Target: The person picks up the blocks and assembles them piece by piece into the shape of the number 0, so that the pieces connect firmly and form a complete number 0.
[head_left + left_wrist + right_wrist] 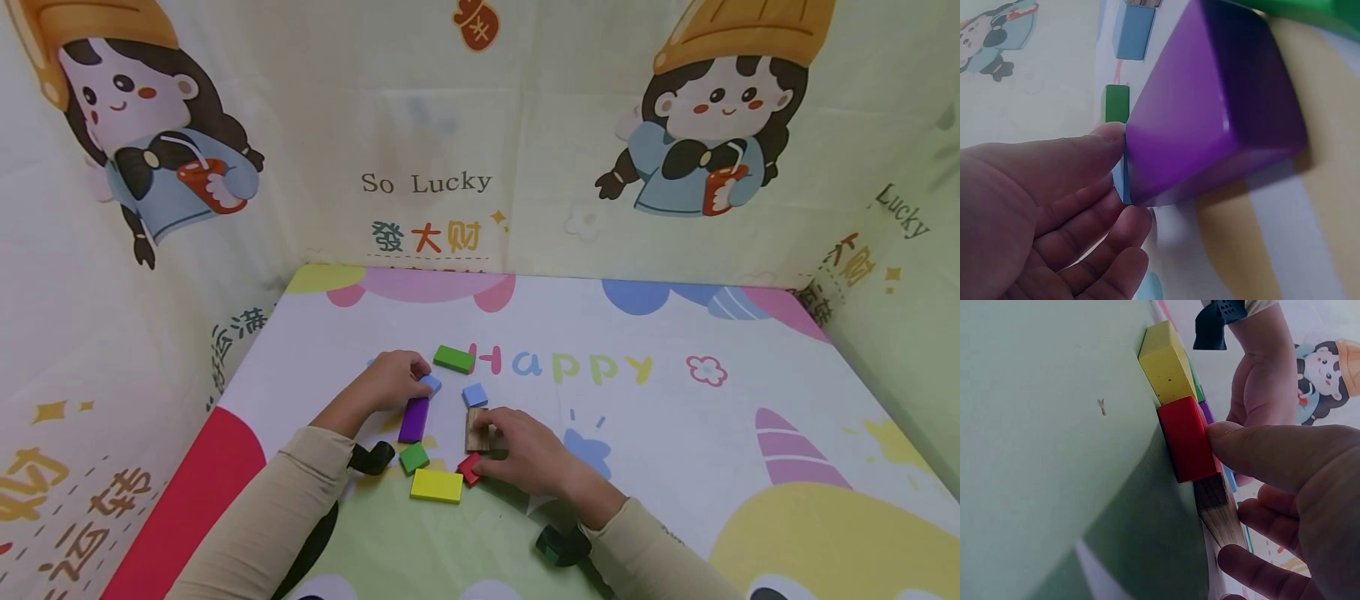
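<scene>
My left hand (393, 379) pinches a small blue block (431, 384) between thumb and fingers, at the far end of a purple block (413, 420). In the left wrist view the purple block (1179, 119) hides most of the blue one. My right hand (536, 454) has its thumb against a small red block (469, 469). Its other fingers are spread beside the brown wood-grain block (477, 431), fingertips right at its side in the right wrist view. There the red block (1186, 439) sits between the yellow block and the wood-grain block (1219, 506).
A yellow block (437, 486) lies nearest the body, a small green block (414, 457) beside it. Another small blue block (475, 395) lies beyond the wood-grain one. A longer green block (453, 359) is farthest away. Printed cloth walls (555, 225) enclose the patterned table (630, 417).
</scene>
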The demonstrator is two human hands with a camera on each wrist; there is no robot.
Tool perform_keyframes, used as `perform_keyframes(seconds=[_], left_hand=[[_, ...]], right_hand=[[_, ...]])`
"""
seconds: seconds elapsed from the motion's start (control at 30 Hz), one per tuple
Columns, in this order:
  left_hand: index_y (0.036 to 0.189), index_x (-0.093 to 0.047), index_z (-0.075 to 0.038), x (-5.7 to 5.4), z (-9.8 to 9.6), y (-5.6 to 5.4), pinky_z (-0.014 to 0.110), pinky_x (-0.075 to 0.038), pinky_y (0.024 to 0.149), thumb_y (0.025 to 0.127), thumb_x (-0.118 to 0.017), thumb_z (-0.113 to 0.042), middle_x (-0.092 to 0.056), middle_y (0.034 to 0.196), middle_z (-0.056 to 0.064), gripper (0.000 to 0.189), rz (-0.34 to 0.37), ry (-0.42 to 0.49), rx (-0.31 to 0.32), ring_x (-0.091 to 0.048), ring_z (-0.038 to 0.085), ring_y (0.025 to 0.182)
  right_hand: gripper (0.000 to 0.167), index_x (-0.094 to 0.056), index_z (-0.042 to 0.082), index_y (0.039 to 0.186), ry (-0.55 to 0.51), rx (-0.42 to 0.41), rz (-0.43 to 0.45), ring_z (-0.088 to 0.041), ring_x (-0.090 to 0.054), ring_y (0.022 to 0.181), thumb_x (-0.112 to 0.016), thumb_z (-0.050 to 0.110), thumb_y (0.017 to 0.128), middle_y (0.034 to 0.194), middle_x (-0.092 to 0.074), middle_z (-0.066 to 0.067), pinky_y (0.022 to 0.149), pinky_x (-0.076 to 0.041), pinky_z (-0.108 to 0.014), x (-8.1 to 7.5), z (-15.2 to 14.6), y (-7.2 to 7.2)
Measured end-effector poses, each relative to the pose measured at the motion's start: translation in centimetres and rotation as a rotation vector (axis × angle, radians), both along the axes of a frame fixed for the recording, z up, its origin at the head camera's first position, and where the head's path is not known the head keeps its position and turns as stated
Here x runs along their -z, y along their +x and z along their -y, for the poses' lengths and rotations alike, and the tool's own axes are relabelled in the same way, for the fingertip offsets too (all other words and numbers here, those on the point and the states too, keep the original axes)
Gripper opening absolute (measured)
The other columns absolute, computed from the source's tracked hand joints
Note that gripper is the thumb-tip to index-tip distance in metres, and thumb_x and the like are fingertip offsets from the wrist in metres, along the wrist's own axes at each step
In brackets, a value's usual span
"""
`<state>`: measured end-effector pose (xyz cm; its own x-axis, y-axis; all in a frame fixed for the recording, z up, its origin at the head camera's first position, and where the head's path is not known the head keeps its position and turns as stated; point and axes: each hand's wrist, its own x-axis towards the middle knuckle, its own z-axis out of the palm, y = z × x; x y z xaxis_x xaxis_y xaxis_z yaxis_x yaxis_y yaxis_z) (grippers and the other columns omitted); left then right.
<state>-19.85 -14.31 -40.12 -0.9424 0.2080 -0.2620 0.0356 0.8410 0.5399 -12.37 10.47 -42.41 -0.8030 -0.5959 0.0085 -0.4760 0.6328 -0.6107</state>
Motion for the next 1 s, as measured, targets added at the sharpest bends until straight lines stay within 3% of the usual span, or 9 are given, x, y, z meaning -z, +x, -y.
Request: perform_keyframes(seconds=[1.0], left_hand=[[0.113, -0.067, -0.004, 0.02, 0.35, 0.18, 0.039, -0.053, 0.087, 0.091, -0.075, -0.021, -0.065, 0.106, 0.008, 0.029, -0.007, 0.002, 0.006, -0.061, 0.024, 0.098]], right_hand=[[0.045, -0.06, 0.012, 0.125, -0.015, -0.004, -0.016, -0.016, -0.053, 0.095, -0.079, 0.028, 0.087, 0.116, -0.061, 0.0, 0.086, -0.051, -0.036, -0.11, -0.04, 0.1]])
